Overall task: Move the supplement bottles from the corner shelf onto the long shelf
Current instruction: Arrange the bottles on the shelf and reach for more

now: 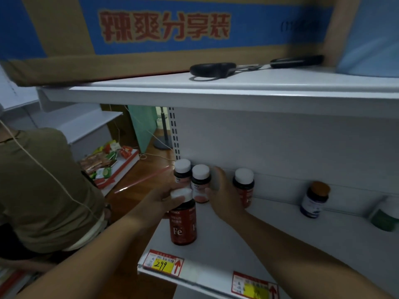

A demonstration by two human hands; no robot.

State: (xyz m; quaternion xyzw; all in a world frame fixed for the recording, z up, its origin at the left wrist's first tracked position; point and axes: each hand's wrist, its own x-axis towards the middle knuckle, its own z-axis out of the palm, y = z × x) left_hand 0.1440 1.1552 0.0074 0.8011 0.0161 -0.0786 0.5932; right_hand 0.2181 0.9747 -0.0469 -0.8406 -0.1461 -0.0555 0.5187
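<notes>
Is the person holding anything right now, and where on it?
The left hand grips the front red Fe bottle by its white cap. The right hand holds nothing.

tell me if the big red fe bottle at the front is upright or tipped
Upright: the Fe bottle stands on its base on the shelf, white cap on top, left hand gripping the cap.

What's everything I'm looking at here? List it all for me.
Red Fe bottles: four, white caps, left end of white shelf.
Blue bottle: one, brown cap, further right.
Green container: one, right edge, blurred.
Price tags: two, red and yellow, shelf front.
Scissors: one, black, upper shelf.
Cardboard box: one, blue print, top.
Other person: olive shirt, left.
Left hand: grips front bottle's cap.
Right hand: open, between bottles.
</notes>
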